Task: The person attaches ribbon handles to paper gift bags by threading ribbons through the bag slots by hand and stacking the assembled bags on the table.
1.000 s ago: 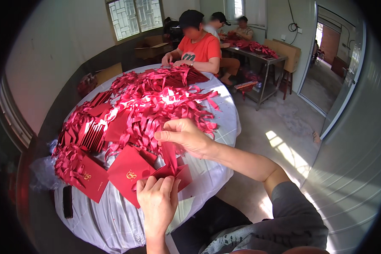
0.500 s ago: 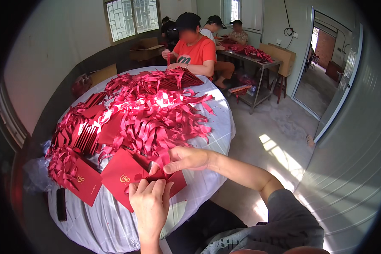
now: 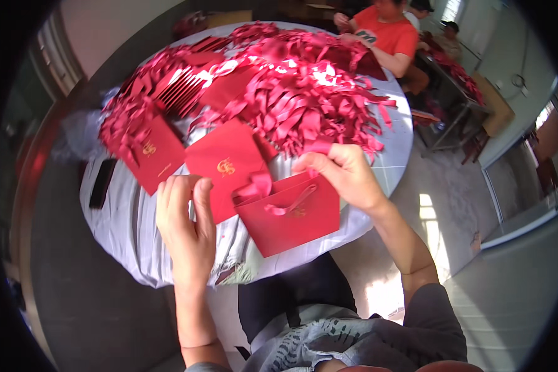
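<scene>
A red paper gift bag [image 3: 288, 226] with a ribbon handle looped across its front stands tilted at the near edge of the table. At its upper right corner my right hand [image 3: 353, 180] is closed, thumb and fingers pinching a dark pink ribbon [image 3: 319, 147]. My left hand [image 3: 185, 217] is empty to the left of the bag, its thumb apart from the loosely bent fingers. Beyond it lies a flat red bag [image 3: 223, 146] with a gold emblem, partly behind the gift bag. Another red bag [image 3: 158, 155] with ribbons heaped on it rests farther left.
Red bags and tangled ribbons [image 3: 297, 111] cover much of the round table with its white cloth [image 3: 130, 232]. A black oblong object [image 3: 102, 184] lies at the left edge, near clear plastic [image 3: 80, 133]. Across the table a person in an orange-red shirt [image 3: 387, 37] sits; others sit farther back.
My hands have moved apart; the left has come away from the bag. The bag now faces me upright, its ribbon in my right hand. The view has tilted down and turned left.
</scene>
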`<state>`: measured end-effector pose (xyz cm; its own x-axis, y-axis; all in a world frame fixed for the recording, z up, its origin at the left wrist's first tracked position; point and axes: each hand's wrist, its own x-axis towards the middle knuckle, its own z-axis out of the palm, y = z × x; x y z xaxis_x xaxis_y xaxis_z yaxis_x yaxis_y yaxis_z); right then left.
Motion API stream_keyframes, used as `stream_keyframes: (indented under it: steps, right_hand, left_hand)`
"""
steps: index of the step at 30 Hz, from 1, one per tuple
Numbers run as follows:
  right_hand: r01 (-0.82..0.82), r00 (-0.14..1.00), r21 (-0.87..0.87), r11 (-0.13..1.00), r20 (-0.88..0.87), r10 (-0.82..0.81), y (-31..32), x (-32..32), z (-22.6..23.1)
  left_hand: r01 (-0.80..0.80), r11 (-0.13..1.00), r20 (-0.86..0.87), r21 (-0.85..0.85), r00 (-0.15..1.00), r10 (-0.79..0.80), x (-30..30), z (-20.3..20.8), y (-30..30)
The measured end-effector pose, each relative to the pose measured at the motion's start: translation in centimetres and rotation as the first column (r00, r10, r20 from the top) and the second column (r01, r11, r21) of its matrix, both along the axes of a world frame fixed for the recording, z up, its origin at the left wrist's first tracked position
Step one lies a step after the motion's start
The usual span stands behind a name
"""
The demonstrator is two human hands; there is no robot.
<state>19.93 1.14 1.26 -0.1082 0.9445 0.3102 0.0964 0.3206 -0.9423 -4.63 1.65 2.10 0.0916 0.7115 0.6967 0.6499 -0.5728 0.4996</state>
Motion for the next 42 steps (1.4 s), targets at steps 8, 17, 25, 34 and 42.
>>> stream_keyframes:
  steps: [8,17,25,34,42]
  right_hand:
    - [-0.077,0.995,-0.055,0.996,0.052,0.08,1.3,-1.1,-2.1]
    - [-0.127,0.972,-0.109,0.986,0.185,0.145,2.2,-0.9,-4.7]
    - [-0.039,0.958,-0.037,0.999,0.284,0.048,3.2,-1.1,-7.8]
    - [0.104,0.766,0.101,0.989,0.626,-0.145,2.8,-1.2,-8.0]
    - [0.059,0.676,0.268,0.962,0.698,-0.236,4.3,-4.4,-5.4]
  left_hand:
    - [0.526,0.517,0.467,-0.676,0.848,-0.251,-0.6,-2.5,0.6]
    - [0.794,0.321,0.792,-0.515,0.585,-0.174,1.9,-4.1,3.8]
    - [0.784,0.458,0.866,-0.419,0.496,-0.058,3.2,-7.0,4.5]
    - [0.718,0.537,0.845,-0.442,0.534,-0.019,3.8,-9.5,5.4]
    - [0.401,0.73,0.446,-0.554,0.883,-0.146,2.9,-9.6,5.6]
